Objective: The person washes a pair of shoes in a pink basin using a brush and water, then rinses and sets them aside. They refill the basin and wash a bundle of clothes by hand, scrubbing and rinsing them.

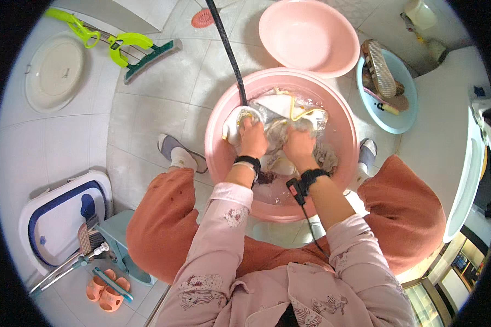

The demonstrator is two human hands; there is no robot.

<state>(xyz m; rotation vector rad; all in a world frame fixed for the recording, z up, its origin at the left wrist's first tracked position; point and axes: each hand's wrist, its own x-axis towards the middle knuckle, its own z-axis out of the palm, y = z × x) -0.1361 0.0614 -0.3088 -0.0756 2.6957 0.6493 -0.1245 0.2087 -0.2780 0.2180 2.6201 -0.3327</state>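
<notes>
A large pink plastic basin [350, 163] stands between my feet, with water and wet cloths in it. My left hand [253, 137] is in the basin at its left side, its fingers on a white cloth [230, 124] by the lower end of a black hose [228, 47]. My right hand [300, 143] reaches into the water right of it, over greyish wet fabric [276, 133]; its fingertips are hidden by water and cloth. Beyond both hands lies a white cloth with yellow edging [274, 104]. Black bands are on both wrists, and a cable hangs from the right one.
An empty pink basin [307, 36] touches the far side. At the right, a light blue basin [411, 116] holds shoes. A green squeegee mop [151, 61] leans at upper left. A folded white-and-blue tub [65, 220], a grey-blue stool [120, 233] and orange clogs [110, 296] are at lower left.
</notes>
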